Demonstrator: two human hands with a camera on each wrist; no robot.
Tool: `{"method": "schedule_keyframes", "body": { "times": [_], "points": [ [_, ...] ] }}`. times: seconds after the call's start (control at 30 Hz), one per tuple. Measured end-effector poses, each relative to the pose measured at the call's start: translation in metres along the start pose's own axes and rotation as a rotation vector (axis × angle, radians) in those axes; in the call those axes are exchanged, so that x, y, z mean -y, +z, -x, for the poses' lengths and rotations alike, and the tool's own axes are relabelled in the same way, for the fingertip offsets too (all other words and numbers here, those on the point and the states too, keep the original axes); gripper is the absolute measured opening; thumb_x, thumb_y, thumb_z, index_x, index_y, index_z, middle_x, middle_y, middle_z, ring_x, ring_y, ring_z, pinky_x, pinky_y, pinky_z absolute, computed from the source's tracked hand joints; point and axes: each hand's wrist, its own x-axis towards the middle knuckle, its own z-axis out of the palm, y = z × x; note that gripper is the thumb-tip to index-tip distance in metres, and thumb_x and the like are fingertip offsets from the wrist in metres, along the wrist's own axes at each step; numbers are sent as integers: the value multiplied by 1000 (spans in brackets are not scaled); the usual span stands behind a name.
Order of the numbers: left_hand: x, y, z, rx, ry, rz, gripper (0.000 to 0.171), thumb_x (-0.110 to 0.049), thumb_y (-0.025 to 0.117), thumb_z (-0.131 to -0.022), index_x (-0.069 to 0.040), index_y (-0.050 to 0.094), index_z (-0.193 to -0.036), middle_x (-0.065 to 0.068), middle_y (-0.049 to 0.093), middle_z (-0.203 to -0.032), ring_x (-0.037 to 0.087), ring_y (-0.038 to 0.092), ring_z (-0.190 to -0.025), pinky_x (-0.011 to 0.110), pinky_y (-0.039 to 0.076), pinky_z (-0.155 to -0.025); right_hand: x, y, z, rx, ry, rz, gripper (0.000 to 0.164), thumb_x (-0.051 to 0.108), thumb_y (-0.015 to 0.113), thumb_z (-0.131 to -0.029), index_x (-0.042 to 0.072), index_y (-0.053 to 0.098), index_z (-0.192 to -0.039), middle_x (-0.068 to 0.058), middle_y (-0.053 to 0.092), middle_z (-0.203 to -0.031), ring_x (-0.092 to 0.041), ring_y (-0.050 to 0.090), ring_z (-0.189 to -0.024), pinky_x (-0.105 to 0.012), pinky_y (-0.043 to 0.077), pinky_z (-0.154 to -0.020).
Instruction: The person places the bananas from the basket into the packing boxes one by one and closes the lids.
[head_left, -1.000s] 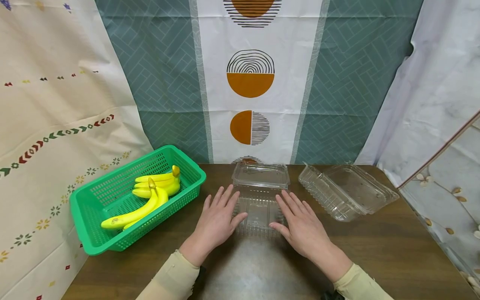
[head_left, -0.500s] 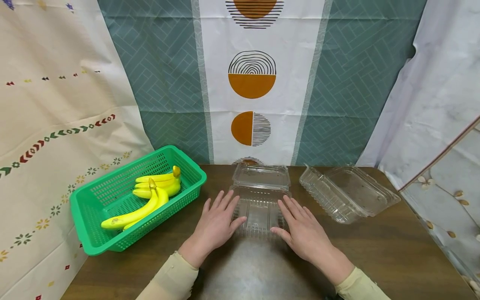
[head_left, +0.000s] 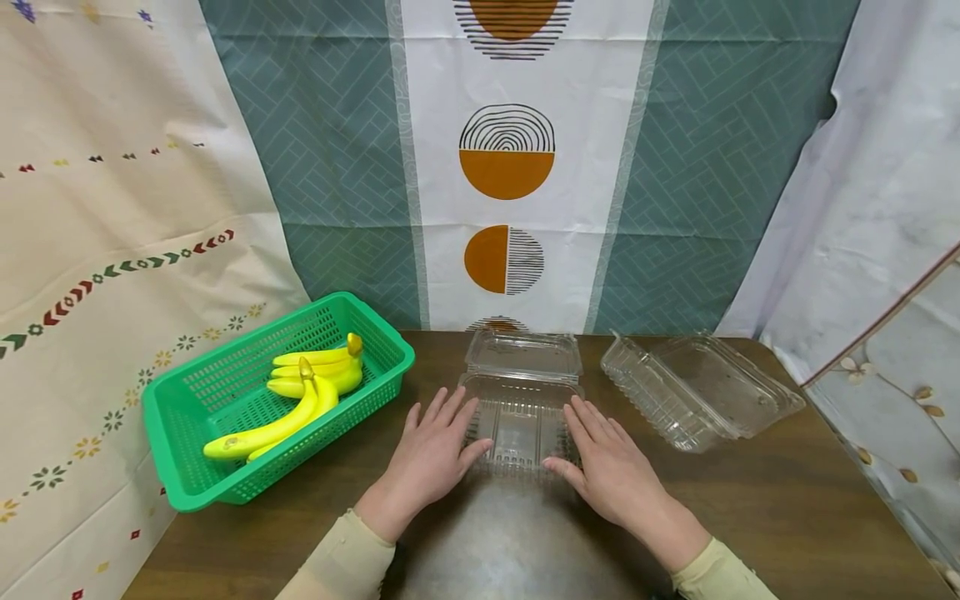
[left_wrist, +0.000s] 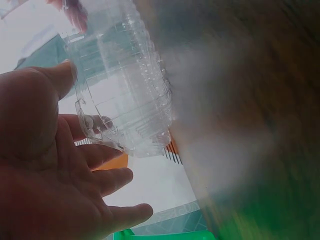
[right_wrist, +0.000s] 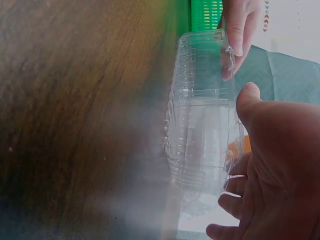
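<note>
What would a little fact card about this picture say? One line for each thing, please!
Fruit: yellow bananas, inside the green basket
Basket: at the left, on the brown table
Middle box: clear, open, lid spread out behind it
Right box: clear, also open
Left grip: fingers extended, at the middle box's left side
Right grip: fingers extended, at its right side
Hard to tell: whether either grip touches the box

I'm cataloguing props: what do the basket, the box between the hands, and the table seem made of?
Basket: likely molded plastic, slightly glossy, with evenly perforated walls. Box: thin clear plastic, shiny; highlights and transparent ribbed walls show it. Table: brown, satin; the grain suggests wood, though a printed laminate is possible.
</note>
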Motion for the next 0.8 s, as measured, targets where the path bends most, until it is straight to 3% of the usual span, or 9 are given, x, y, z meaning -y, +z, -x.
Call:
{"method": "schedule_keyframes", "body": {
  "times": [0.8],
  "points": [
    [7, -3, 10, 19, -18, -21, 72, -58, 62, -110, -11, 55, -164, 15, 38, -176, 43, 30, -164, 76, 25, -124, 0, 3, -6, 40, 29, -14, 92, 62, 61, -108, -5, 39, -168, -24, 32, -177, -44, 32, -162, -65, 33, -126]
  ]
}}
